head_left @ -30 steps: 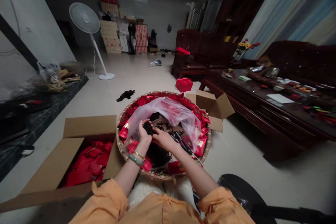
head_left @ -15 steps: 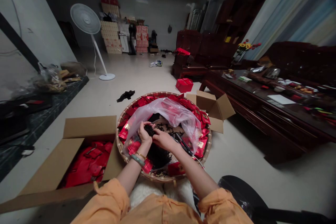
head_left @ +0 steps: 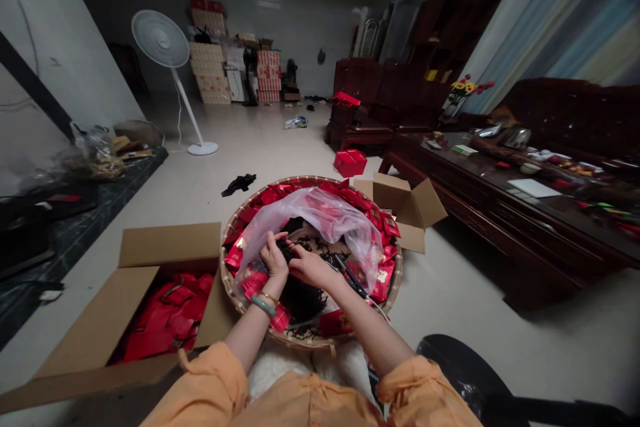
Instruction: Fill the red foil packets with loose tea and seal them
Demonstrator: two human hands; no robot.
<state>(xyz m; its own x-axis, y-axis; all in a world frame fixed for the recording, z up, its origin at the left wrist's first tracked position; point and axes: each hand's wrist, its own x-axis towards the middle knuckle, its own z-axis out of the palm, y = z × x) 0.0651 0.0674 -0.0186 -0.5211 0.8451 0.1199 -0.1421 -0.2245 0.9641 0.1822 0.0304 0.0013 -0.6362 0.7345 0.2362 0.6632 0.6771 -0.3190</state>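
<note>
My left hand [head_left: 273, 257] is cupped, palm up, round a small heap of dark, twisted tea leaves [head_left: 286, 251]. With fingers drawn together, my right hand [head_left: 310, 268] picks at that heap from the right; its fingertips are partly hidden. Below both hands lies a larger pile of dark leaves [head_left: 303, 300] inside a clear plastic bag [head_left: 320, 197], whose top is folded back. The bag rests in a round woven basket [head_left: 399, 273] among several red packets [head_left: 384, 278]. A black-handled tool [head_left: 354, 278] with a cord lies right of my right hand.
An open cardboard box [head_left: 95, 320] with red packets [head_left: 170, 313] stands at left. Another open box [head_left: 423, 210] is behind the basket's right side. A dark wooden table [head_left: 465, 180] is at right, a black stool [head_left: 450, 367] near front right, a white fan [head_left: 203, 148] farther back.
My fingers have shifted slightly over the leaves, and less of the heap shows in my left palm. The view has tilted a little; the basket and boxes stay put.
</note>
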